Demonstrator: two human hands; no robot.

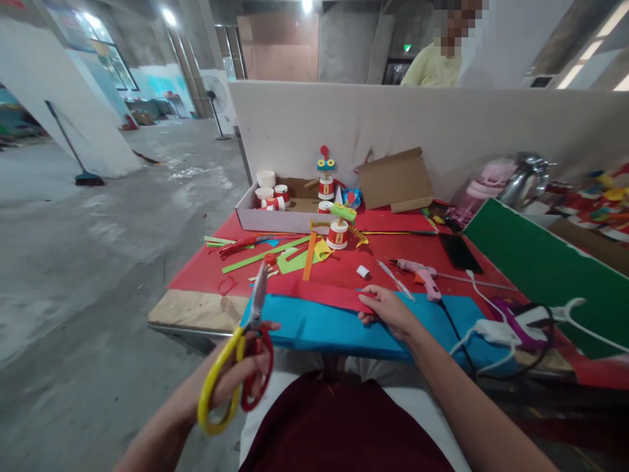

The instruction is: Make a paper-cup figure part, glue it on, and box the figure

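My left hand (242, 375) is closed on the handles of a pair of scissors (212, 387), one loop yellow and the other red. Their blades point up and away from me, left of the red strip. In my right hand (387, 311), thumb and fingers pinch the right end of a long red paper strip (319, 294). The strip stretches leftward above a blue sheet (314, 328) at the table's near edge. Beyond it stand two paper-cup figures with coiled arms, one with a green head (338, 233) and one with a blue head (325, 187).
A pink glue gun (422, 275), a pen (396, 280) and a phone (460, 253) lie to the right. Cut paper strips (265, 254) are scattered left. Behind is a box (285, 220) of paper cups. A power strip (496, 331) with cables sits at right. Someone stands past the partition (393, 121).
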